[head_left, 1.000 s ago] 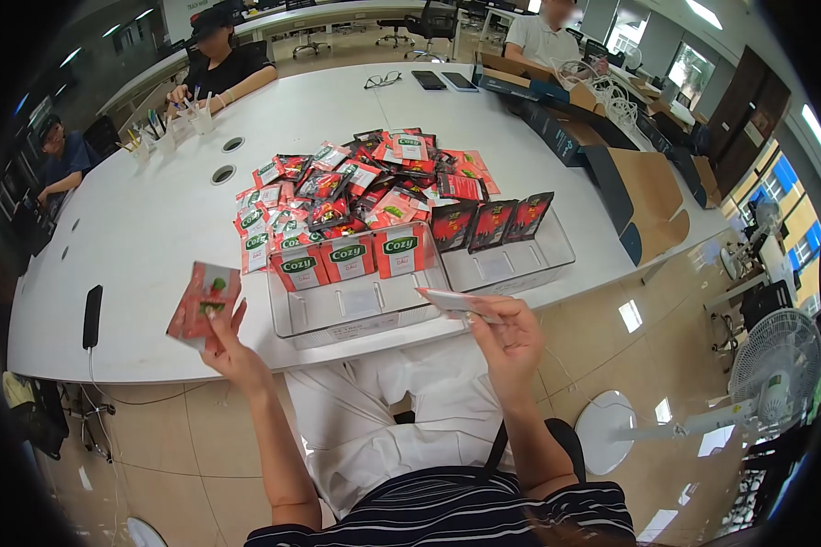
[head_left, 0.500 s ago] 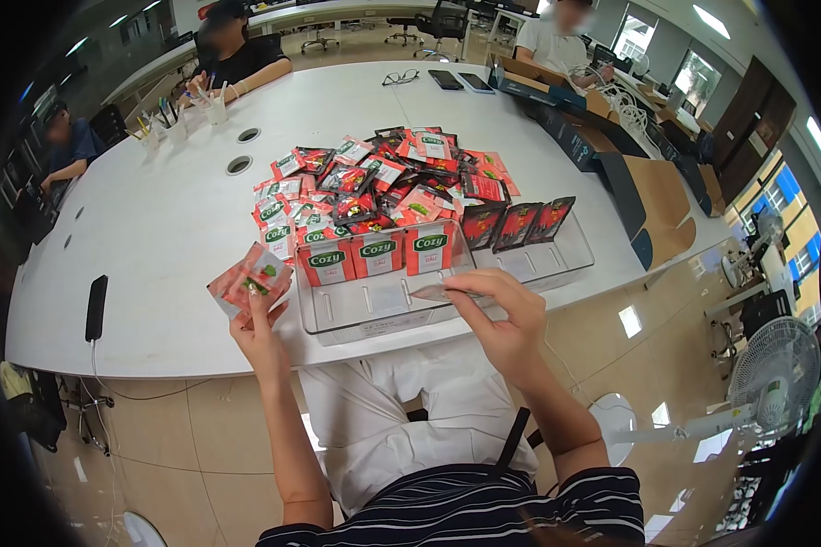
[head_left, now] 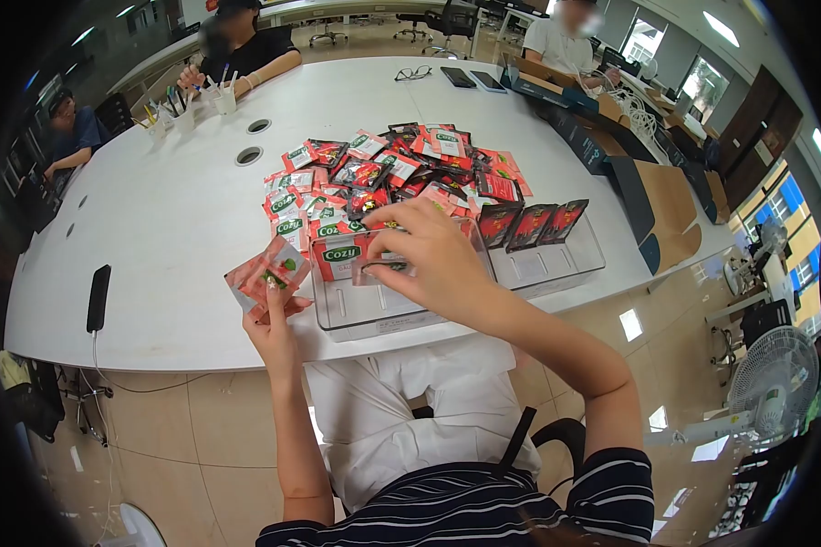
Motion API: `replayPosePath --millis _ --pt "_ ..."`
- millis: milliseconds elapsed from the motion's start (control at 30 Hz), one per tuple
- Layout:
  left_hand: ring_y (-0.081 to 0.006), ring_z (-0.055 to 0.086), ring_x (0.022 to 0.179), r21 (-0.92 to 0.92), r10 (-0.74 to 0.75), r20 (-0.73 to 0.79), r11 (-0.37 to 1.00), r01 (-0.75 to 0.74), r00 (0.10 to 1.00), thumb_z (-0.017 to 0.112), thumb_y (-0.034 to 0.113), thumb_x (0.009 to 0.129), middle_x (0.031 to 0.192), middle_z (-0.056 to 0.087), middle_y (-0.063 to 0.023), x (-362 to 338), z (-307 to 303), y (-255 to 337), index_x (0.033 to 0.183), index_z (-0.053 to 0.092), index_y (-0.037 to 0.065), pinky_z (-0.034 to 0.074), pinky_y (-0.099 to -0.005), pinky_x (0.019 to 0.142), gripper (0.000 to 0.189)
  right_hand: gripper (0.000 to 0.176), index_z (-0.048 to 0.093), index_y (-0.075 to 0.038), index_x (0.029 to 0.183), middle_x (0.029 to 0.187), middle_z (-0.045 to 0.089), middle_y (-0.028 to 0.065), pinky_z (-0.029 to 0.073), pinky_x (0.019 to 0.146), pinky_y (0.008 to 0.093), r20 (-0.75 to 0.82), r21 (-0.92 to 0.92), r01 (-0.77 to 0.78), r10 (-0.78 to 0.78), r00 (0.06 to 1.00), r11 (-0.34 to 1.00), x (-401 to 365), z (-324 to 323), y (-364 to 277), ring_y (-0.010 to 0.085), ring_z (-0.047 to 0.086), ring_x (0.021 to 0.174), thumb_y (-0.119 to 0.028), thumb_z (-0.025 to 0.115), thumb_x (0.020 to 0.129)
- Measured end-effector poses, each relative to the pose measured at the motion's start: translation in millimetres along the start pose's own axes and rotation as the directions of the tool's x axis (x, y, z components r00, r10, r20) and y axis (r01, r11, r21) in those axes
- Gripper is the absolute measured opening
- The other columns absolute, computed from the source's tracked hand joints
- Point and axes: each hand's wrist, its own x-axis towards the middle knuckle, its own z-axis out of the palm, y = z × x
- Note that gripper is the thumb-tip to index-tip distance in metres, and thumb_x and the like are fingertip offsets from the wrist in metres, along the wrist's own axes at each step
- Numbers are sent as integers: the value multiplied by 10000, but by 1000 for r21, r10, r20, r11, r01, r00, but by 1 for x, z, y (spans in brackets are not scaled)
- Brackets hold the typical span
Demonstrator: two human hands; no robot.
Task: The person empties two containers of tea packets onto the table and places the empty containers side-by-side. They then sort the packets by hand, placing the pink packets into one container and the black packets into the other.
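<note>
My left hand (head_left: 278, 324) pinches several pink-and-white sachets (head_left: 260, 272), fanned a little, left of a clear plastic bin (head_left: 388, 319). Over that bin, my right hand (head_left: 442, 260) is closed with thumb and fingers on another sachet (head_left: 367, 271), seen nearly edge-on. Red "Cozy" sachets (head_left: 341, 255) stand upright along the bin's back side; my right hand covers part of that row. In the clear section (head_left: 547, 269) to the right, black-and-red sachets (head_left: 531, 226) stand tilted in a row. A mixed pile of sachets (head_left: 397, 169) lies just behind.
Two phones (head_left: 472, 79) and eyeglasses (head_left: 412, 73) lie at the back. Opened cardboard boxes (head_left: 652, 210) line the right edge. Cups of pens (head_left: 182, 118) stand back left, near a seated person (head_left: 246, 55). A corded black device (head_left: 98, 296) lies at left; a fan (head_left: 766, 383) stands right.
My right hand has moved left and away from me with its sachet, up to the standing "Cozy" row. My left hand still holds its sachets, slightly shifted right as the view moved.
</note>
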Motion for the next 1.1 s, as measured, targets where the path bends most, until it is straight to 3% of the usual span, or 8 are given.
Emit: replayPosePath --millis 133,333,633,767,933,1100 --pt "-161 652 645 5 30 -9 1000 -30 1000 523 237 983 804 672 -96 -1 3 2 990 603 -55 526 -283 637 302 169 608 -83 796 1225 537 78 423 919 417 68 -66 79 -74 995 995 11 21 5 287 474 1173 -115 745 704" --pt "-159 651 648 6 28 42 1000 -29 999 518 220 984 833 673 -93 0 -2 -4 1046 583 -46 521 -277 626 282 236 596 -74 814 1242 520 96 422 922 415 62 -164 199 -191 980 966 30 45 17 292 464 1184 -130 770 664" --pt "-152 643 641 -6 23 52 1000 -23 998 521 212 983 850 677 -95 0 -1 -3 1047 584 -41 504 -268 608 269 764 462 -91 1251 1200 517 89 407 914 398 240 -260 166 -103 965 951 35 46 27 259 475 1143 -193 835 593" --pt "-151 643 641 -15 20 47 1000 -19 999 527 215 980 849 681 -99 0 0 -1 1038 587 -41 505 -269 612 269 793 456 -101 1276 1185 524 76 388 922 382 276 -362 200 -100 956 911 32 50 29 244 481 1125 -245 840 598" --pt "-146 631 645 -9 4 35 1000 -4 999 553 237 969 825 678 -93 -1 1 0 995 622 -39 500 -276 620 286 783 466 -105 1273 1155 542 70 383 919 378 300 -348 187 -80 951 919 34 57 36 242 495 1101 -271 840 606" --pt "-155 644 648 -8 19 53 1000 -19 998 534 212 977 862 680 -108 1 -1 -3 1059 573 -39 507 -273 615 267 772 475 -101 1274 1136 561 66 388 911 381 278 -301 189 -104 955 935 34 54 36 239 508 1088 -286 836 617"
